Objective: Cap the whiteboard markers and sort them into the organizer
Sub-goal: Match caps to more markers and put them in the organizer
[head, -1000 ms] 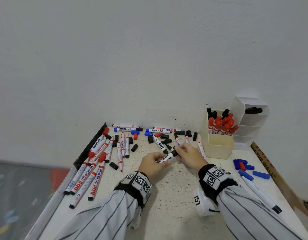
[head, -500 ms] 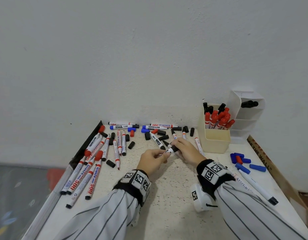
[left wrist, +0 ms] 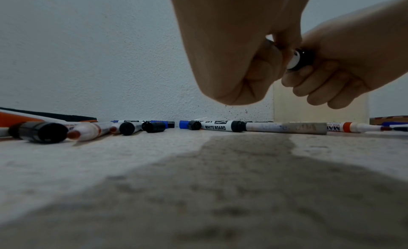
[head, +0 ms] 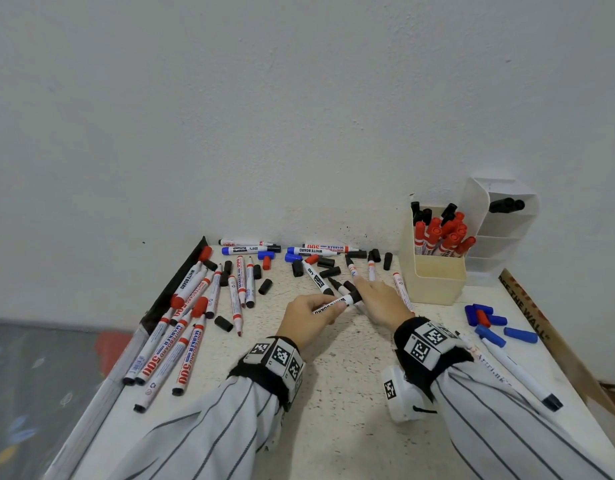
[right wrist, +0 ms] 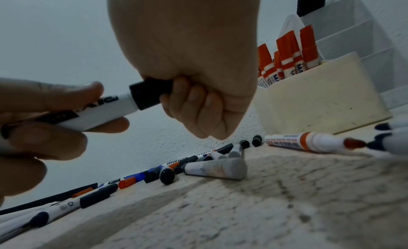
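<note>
My left hand [head: 311, 315] grips the white barrel of a black whiteboard marker [head: 335, 302] a little above the table. My right hand [head: 375, 299] holds the black cap [right wrist: 150, 94] that sits on the marker's end, fingers curled round it. The right wrist view shows cap and barrel [right wrist: 101, 109] joined, with the left fingers [right wrist: 50, 97] wrapped on the barrel. The cream organizer cup [head: 434, 284] holds several red and black capped markers at the right. A white tiered organizer [head: 496, 230] behind it has black markers in its top slot.
Loose markers and black caps [head: 328, 271] lie scattered along the wall and to the left [head: 188, 327]. Blue caps [head: 489, 322] and a long white marker [head: 517, 372] lie at the right. A cardboard strip [head: 555, 337] borders the right edge; the table's left edge [head: 91, 420] drops off.
The hands have stayed together on the black marker and shifted slightly; the right hand's fingers now close over the cap on the marker's end.
</note>
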Motion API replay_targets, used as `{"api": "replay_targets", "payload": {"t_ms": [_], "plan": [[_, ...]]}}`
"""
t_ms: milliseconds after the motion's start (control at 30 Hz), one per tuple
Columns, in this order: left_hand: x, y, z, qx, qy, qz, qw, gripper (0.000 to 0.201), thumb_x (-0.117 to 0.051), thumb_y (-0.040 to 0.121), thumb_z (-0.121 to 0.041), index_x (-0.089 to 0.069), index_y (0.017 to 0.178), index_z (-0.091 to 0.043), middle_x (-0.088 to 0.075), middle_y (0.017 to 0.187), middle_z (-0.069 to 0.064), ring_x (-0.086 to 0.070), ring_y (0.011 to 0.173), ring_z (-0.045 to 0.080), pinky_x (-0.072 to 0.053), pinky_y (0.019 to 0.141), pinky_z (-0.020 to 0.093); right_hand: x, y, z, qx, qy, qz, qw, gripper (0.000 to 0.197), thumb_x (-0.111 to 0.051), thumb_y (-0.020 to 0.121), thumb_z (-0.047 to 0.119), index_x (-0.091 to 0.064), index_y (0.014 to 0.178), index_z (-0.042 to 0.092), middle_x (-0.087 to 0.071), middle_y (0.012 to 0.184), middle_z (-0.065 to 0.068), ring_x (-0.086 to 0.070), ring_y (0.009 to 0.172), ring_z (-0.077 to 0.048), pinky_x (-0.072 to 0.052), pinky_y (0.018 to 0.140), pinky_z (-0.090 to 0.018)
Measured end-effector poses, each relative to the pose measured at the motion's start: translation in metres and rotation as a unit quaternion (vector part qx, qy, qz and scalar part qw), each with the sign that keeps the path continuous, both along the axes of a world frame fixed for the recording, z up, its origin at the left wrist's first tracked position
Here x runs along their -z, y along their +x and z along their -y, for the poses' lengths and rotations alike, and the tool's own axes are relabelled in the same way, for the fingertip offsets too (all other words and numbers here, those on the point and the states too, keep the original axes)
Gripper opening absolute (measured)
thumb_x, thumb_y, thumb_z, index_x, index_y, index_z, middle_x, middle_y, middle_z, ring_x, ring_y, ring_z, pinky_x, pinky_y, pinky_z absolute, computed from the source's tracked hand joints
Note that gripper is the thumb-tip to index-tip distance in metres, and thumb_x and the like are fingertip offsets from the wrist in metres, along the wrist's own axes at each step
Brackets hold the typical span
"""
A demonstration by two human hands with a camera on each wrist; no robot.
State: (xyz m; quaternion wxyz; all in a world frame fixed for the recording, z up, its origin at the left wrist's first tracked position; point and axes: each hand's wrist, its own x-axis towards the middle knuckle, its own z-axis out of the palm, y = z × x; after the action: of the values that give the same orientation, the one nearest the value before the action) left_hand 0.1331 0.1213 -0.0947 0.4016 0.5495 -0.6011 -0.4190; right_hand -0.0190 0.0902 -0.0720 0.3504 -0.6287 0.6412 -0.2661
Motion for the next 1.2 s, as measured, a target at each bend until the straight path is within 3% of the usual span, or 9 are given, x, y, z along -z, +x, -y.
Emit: {"api": "replay_targets", "payload": {"t_ms": [100, 200, 300, 400, 700, 833, 967, 1100, 1200], "plan": [[0.001, 0.0, 0.0, -0.001, 0.017, -0.012, 1.0, 0.018, -0.062, 0.088, -0.033, -0.073, 0.095, -0.021, -0.048, 0.053, -0.008, -0.04, 0.047, 0.003, -0.035, 0.052, 0.016, 0.002, -0.001, 0.002, -0.007, 0.004, 0.024, 1.0, 0.036, -0.037, 0.099, 0.032, -0.06, 0.091, 0.004, -0.061, 0.097, -0.024, -0.055, 0.09, -0.035, -0.037, 0.061, -0.028], [0.0, -0.001, 0.0, 0.001, 0.045, -0.059, 0.997, 0.021, -0.059, 0.09, -0.031, -0.073, 0.092, -0.016, -0.041, 0.049, -0.005, -0.031, 0.035, 0.002, -0.027, 0.041, 0.015, 0.003, 0.001, 0.005, -0.005, -0.005, 0.045, 0.999, 0.03, -0.038, 0.099, 0.027, -0.053, 0.076, 0.014, -0.054, 0.078, -0.006, -0.047, 0.07, -0.018, -0.033, 0.057, -0.013], [-0.002, 0.0, -0.001, 0.015, 0.07, -0.105, 0.992, 0.024, -0.057, 0.091, -0.032, -0.069, 0.077, -0.018, -0.037, 0.045, -0.002, -0.025, 0.032, 0.006, -0.022, 0.036, 0.016, -0.001, 0.005, 0.002, -0.014, -0.027, 0.077, 0.997, 0.035, -0.035, 0.099, 0.023, -0.042, 0.065, 0.019, -0.041, 0.065, 0.002, -0.037, 0.059, -0.008, -0.031, 0.056, -0.019], [-0.003, 0.003, -0.001, 0.025, 0.093, -0.119, 0.988, 0.026, -0.055, 0.092, -0.033, -0.068, 0.077, -0.016, -0.035, 0.04, -0.005, -0.023, 0.031, 0.007, -0.021, 0.036, 0.015, -0.004, 0.008, -0.002, -0.036, -0.021, 0.108, 0.993, 0.035, -0.031, 0.1, 0.024, -0.035, 0.066, 0.016, -0.031, 0.061, 0.0, -0.03, 0.056, -0.011, -0.023, 0.053, -0.027], [-0.002, 0.0, -0.002, 0.032, 0.129, -0.11, 0.985, 0.031, -0.052, 0.093, -0.038, -0.067, 0.078, -0.015, -0.036, 0.04, -0.005, -0.026, 0.029, 0.007, -0.023, 0.033, 0.014, -0.002, -0.001, -0.001, -0.07, 0.005, 0.13, 0.989, 0.036, -0.029, 0.1, 0.029, -0.036, 0.068, 0.017, -0.031, 0.054, 0.002, -0.029, 0.033, -0.004, -0.024, 0.037, -0.013], [-0.004, -0.001, -0.004, 0.033, 0.153, -0.137, 0.978, 0.032, -0.051, 0.093, -0.038, -0.064, 0.077, -0.015, -0.033, 0.038, -0.007, -0.023, 0.028, 0.006, -0.021, 0.034, 0.012, -0.004, -0.004, -0.001, -0.106, 0.004, 0.126, 0.986, 0.036, -0.027, 0.101, 0.032, -0.038, 0.073, 0.014, -0.037, 0.041, 0.009, -0.03, 0.038, -0.002, -0.026, 0.046, -0.018], [-0.006, -0.001, -0.004, 0.035, 0.162, -0.148, 0.975, 0.032, -0.049, 0.094, -0.039, -0.062, 0.077, -0.014, -0.031, 0.039, -0.008, -0.022, 0.029, 0.006, -0.02, 0.034, 0.011, -0.004, -0.006, -0.001, -0.131, -0.016, 0.123, 0.984, 0.035, -0.026, 0.102, 0.034, -0.041, 0.076, 0.016, -0.048, 0.041, 0.018, -0.015, 0.065, 0.004, -0.019, 0.058, -0.018], [-0.007, -0.001, -0.003, 0.035, 0.165, -0.163, 0.972, 0.033, -0.048, 0.094, -0.039, -0.06, 0.076, -0.013, -0.03, 0.039, -0.007, -0.021, 0.029, 0.006, -0.02, 0.034, 0.01, -0.009, -0.007, -0.004, -0.136, -0.035, 0.106, 0.984, 0.033, -0.027, 0.102, 0.034, -0.04, 0.077, 0.017, -0.04, 0.05, 0.008, -0.045, 0.047, 0.004, -0.024, 0.059, -0.018], [-0.007, -0.002, -0.003, 0.029, 0.152, -0.163, 0.974, 0.033, -0.047, 0.095, -0.036, -0.06, 0.075, -0.013, -0.03, 0.038, -0.007, -0.021, 0.029, 0.006, -0.019, 0.034, 0.011, -0.015, -0.005, -0.005, -0.137, -0.041, 0.107, 0.984, 0.033, -0.027, 0.102, 0.033, -0.039, 0.076, 0.018, -0.035, 0.059, 0.004, -0.037, 0.042, -0.001, -0.029, 0.055, -0.019]]}}
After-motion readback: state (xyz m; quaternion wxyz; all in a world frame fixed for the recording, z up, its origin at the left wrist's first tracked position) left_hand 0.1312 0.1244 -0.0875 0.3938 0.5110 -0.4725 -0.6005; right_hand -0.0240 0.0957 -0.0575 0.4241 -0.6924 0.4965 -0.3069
